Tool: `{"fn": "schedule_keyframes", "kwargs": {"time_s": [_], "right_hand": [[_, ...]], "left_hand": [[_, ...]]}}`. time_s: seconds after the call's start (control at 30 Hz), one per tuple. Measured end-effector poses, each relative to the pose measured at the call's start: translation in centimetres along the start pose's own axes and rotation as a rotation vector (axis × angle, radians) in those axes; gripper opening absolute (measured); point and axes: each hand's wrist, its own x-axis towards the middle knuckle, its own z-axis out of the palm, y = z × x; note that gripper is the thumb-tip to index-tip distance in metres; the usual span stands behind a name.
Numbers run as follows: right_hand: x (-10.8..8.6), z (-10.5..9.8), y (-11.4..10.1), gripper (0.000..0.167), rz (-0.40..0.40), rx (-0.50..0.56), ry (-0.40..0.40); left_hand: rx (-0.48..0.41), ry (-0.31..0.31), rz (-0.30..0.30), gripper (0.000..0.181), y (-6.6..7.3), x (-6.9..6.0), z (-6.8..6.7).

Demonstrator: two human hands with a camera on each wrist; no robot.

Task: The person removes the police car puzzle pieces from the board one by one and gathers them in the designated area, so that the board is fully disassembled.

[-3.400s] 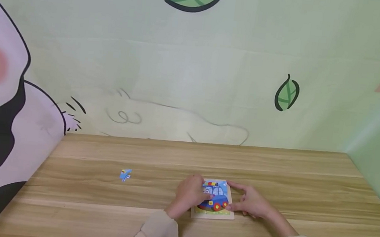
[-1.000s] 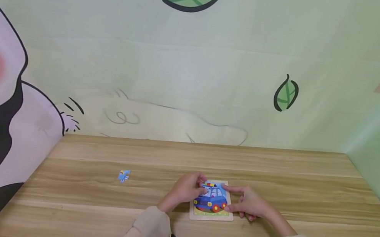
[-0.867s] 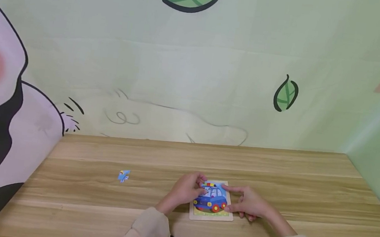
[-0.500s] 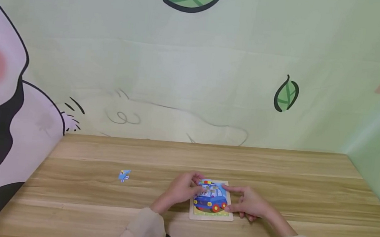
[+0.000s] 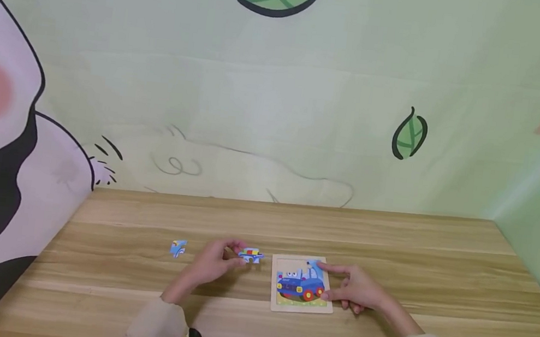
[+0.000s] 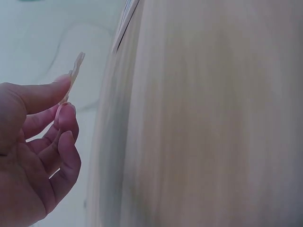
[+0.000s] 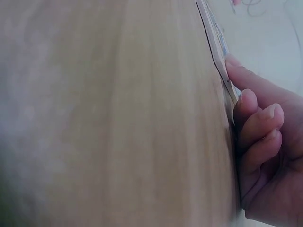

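In the head view, my left hand (image 5: pixel 213 260) pinches a jigsaw puzzle piece (image 5: pixel 251 255) with a blue, red and yellow print, held left of the puzzle tray. The left wrist view shows that piece (image 6: pixel 75 75) edge-on between thumb and fingers. My right hand (image 5: pixel 360 289) touches the right side of the wooden puzzle tray (image 5: pixel 301 309), index finger extended at the upper corner and thumb lower down. Its other fingers are curled beside the tray's edge. The tray's blue car picture (image 5: pixel 298 287) has a bare wood gap across its upper left part.
Another blue jigsaw piece (image 5: pixel 178 248) lies on the wooden table (image 5: pixel 391 241), left of the left hand. Behind the table stands a pale green wall (image 5: pixel 276 109) with painted leaves. A panda figure is drawn at the left.
My left hand has moved left, away from the tray, carrying the piece from the car's roof area. Bare wood now shows there. The right hand stays at the tray's right edge.
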Motion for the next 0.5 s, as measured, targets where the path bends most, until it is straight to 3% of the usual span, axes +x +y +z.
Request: {"fn": "schedule_keyframes", "kwargs": {"time_s": [0.27,0.5], "right_hand": [[0.1,0.1,0.3,0.068,-0.013,0.026,-0.01],[0.2,0.0,0.3,0.068,-0.015,0.023,-0.001]], "left_hand": [[0.05,0.056,-0.058,0.025,-2.0,-1.8,-4.0],[0.177,0.076,-0.073,0.026,-3.2,-2.2,-6.1]]}}
